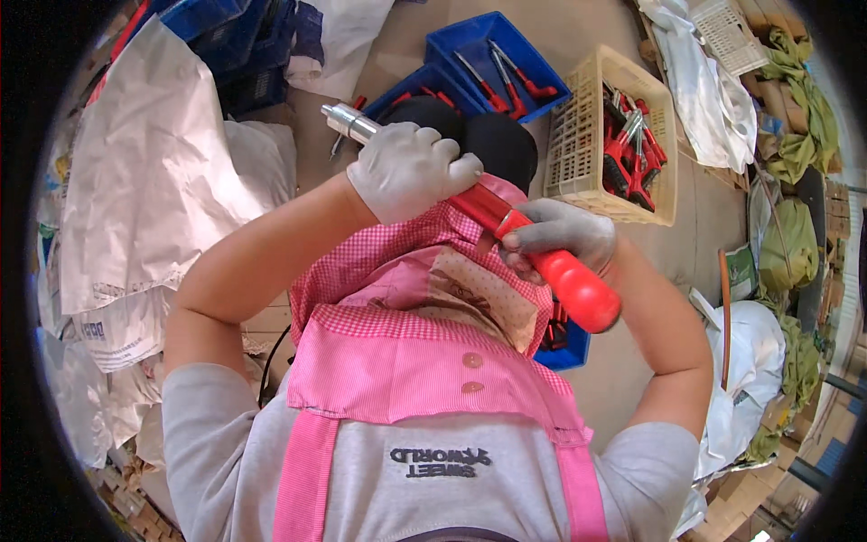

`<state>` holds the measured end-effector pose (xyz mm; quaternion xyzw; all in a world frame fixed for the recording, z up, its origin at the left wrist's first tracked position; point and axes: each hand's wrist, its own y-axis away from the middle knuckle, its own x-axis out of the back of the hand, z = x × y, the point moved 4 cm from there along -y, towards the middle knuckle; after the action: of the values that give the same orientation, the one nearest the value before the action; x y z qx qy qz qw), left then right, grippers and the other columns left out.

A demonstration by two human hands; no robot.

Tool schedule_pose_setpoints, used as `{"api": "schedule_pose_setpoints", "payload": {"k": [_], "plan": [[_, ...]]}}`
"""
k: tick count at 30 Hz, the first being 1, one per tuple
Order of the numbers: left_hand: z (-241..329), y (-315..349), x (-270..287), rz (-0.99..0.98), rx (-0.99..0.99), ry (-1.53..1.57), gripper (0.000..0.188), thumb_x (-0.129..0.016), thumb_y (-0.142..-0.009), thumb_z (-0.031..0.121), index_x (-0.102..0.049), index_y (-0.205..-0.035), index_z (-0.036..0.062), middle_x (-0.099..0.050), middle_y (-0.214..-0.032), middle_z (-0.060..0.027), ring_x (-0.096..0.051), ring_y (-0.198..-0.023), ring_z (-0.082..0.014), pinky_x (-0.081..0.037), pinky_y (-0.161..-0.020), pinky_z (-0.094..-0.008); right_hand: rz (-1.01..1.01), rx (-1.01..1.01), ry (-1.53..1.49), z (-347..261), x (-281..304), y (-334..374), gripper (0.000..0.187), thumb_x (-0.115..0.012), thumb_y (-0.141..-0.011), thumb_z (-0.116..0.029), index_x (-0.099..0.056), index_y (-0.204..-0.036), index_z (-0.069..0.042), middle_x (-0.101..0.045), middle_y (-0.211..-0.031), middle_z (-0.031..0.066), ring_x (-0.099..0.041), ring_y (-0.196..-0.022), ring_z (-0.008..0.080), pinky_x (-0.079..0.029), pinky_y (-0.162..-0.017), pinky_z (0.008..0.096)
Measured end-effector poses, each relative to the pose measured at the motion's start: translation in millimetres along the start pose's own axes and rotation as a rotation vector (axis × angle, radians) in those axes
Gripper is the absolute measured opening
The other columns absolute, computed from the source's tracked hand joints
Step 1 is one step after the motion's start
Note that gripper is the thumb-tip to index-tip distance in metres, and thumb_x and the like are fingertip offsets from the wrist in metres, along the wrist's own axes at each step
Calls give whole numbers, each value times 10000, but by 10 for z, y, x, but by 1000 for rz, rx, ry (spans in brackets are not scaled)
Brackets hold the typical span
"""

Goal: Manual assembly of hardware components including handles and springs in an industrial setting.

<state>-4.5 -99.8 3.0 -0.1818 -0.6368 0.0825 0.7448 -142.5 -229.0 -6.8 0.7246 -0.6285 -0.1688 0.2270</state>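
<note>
A long tool with a red bulbous grip, a red shaft and a silver metal end lies slantwise across my lap, its grip toward the lower right. My left hand, in a whitish glove, is wrapped round the shaft close to the silver end. Nearer the grip, my right hand, in a greyer glove, holds the tool with the thumb on top. Its other fingers are partly hidden beneath. Under both hands is a pink checked apron. The tool's exact kind does not show.
Beyond my knees, a blue bin holds several red-handled tools with metal shafts. A cream slatted crate with more of them stands to its right. Another blue bin is partly hidden beside my lap. White sacks are heaped at left.
</note>
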Motion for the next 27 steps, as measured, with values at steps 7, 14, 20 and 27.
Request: {"api": "schedule_pose_setpoints", "payload": {"k": [7,14,20,27], "plan": [[0,261,-378,-846,537,1194,296,-732,-737,177,-592,-968,56,-596,-720,-41,-570,-605,-142,-469,-562,-273,405,823,1873,-704,-265,92,216,-580,-710,-205,-592,-911,-127,-570,-791,2,-552,-695,148,-453,-597,258],[303,484,-157,-710,624,1571,250,-705,-761,116,-522,-912,36,-547,-672,-40,-540,-569,-115,-460,-518,-271,717,1248,1141,-1021,-93,283,436,-730,-728,-280,-586,-1090,-84,-578,-894,51,-572,-813,217,-463,-760,326],[41,263,274,-53,237,89,169,-612,-723,161,-590,-883,110,-612,-726,-84,-634,-699,-252,-495,-592,-362,172,119,-46,13,108,-140,434,-584,-864,-313,-520,-1164,-6,-605,-1034,149,-597,-966,240,-473,-840,345],[-61,204,42,-455,272,100,190,-595,-759,194,-590,-926,103,-637,-762,-106,-637,-737,-285,-494,-609,-387,184,192,1086,-580,-313,-81,242,-540,-836,-227,-594,-931,-11,-637,-771,172,-644,-722,297,-522,-655,367]]}}
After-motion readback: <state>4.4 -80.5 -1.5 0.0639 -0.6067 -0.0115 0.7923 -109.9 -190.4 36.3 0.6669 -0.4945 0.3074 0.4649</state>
